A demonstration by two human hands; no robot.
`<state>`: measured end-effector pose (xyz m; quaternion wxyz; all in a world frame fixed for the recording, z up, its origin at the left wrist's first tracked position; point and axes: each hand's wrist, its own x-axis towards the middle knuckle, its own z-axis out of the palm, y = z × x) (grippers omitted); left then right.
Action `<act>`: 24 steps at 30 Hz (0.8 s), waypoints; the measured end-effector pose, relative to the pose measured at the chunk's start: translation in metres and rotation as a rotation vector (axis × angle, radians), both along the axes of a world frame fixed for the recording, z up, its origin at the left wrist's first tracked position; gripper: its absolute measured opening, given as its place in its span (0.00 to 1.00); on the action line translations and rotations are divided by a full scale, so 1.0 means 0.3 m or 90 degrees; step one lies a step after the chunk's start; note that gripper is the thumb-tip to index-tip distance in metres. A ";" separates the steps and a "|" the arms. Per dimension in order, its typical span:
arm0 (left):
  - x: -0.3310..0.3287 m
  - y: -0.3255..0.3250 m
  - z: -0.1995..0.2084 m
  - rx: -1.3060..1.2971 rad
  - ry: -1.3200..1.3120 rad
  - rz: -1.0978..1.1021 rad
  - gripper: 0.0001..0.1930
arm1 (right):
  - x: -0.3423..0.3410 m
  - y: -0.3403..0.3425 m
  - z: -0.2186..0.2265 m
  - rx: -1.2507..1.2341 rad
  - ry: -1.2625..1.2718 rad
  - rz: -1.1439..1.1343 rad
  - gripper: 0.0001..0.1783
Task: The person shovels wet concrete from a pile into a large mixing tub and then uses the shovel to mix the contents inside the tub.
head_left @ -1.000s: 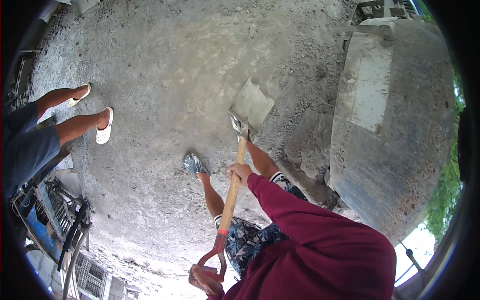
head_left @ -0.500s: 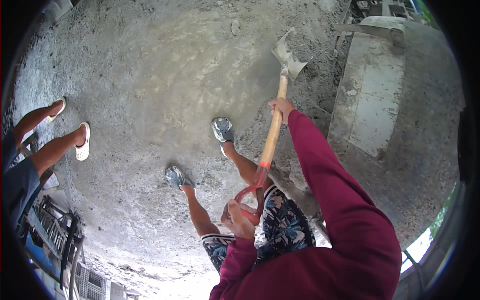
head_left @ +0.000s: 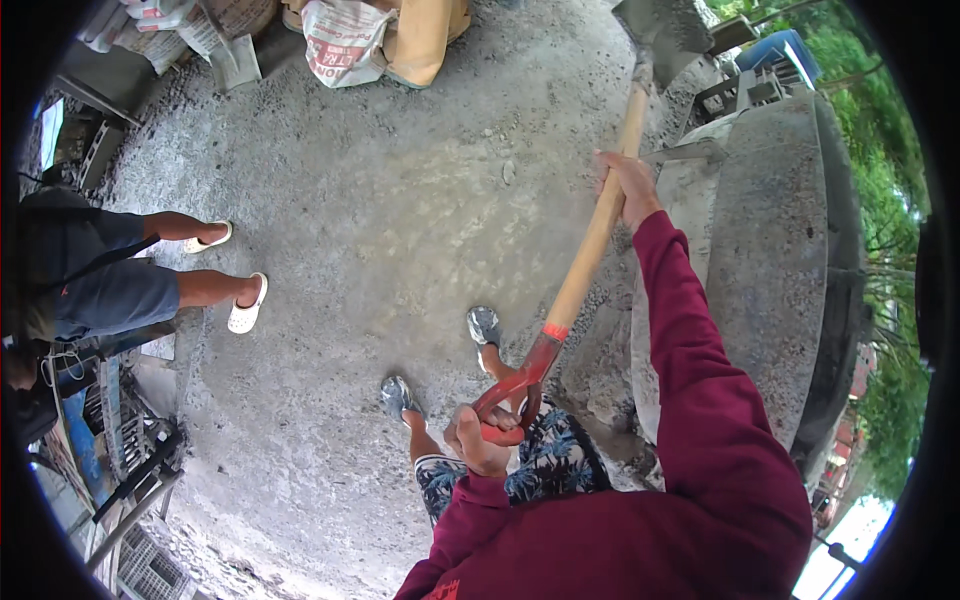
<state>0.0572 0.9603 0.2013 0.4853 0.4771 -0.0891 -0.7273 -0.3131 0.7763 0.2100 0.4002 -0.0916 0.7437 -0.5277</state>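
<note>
Gripping a shovel (head_left: 590,255) at two places, the person holds it slanting out ahead and to the right. From where I stand, the left hand (head_left: 481,442) is wrapped around the red handle (head_left: 539,362) at the near end, just by the patterned shorts (head_left: 550,460). The right hand (head_left: 632,190) is curled around the wooden shaft, well up toward the blade (head_left: 668,32). That blade is ahead and to the right, near the far end of a big grey drum (head_left: 765,250) and partly cut off from view; I cannot tell whether it carries a load or touches the floor (head_left: 300,390).

The shaft looks straight and stiff, so I'd expect hardly any bend. The far end should feel heavier, more so if loaded, with the forward hand bearing the weight and the rear one steering. Bare wood ought to give good purchase, though wet grit could make it slick. Nothing about it seems fragile. The handle's crossbar and the shaft near the blade look the best holds; I'd leave the blade's edge alone.

Bags (head_left: 345,42) lie across the floor, and a co-worker in white clogs (head_left: 248,305) stands well apart at left.
</note>
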 end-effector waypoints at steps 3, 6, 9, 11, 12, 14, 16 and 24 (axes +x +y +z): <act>0.082 -0.072 0.141 -0.174 0.040 -0.049 0.23 | 0.066 0.048 0.359 -0.126 0.017 -0.047 0.12; 0.222 -0.160 0.257 -0.343 0.008 -0.085 0.21 | 0.177 0.128 0.616 -0.260 0.013 -0.081 0.12; 0.394 -0.247 0.385 -0.451 -0.035 -0.131 0.17 | 0.282 0.258 0.763 -0.393 -0.028 -0.121 0.11; 0.499 -0.303 0.467 -0.638 -0.139 -0.161 0.15 | 0.360 0.337 0.761 -0.431 -0.068 -0.124 0.11; 0.547 -0.301 0.472 -0.637 -0.133 -0.160 0.15 | 0.391 0.379 0.744 -0.458 -0.105 -0.131 0.11; 0.620 -0.291 0.459 -0.731 -0.194 -0.146 0.15 | 0.460 0.433 0.713 -0.432 -0.134 -0.152 0.11; 0.672 -0.224 0.382 -0.679 -0.195 -0.136 0.17 | 0.549 0.421 0.702 -0.380 -0.090 -0.192 0.10; 0.859 -0.034 0.144 -0.031 -0.196 -0.065 0.28 | 0.840 0.136 0.244 -0.116 -0.119 -0.118 0.09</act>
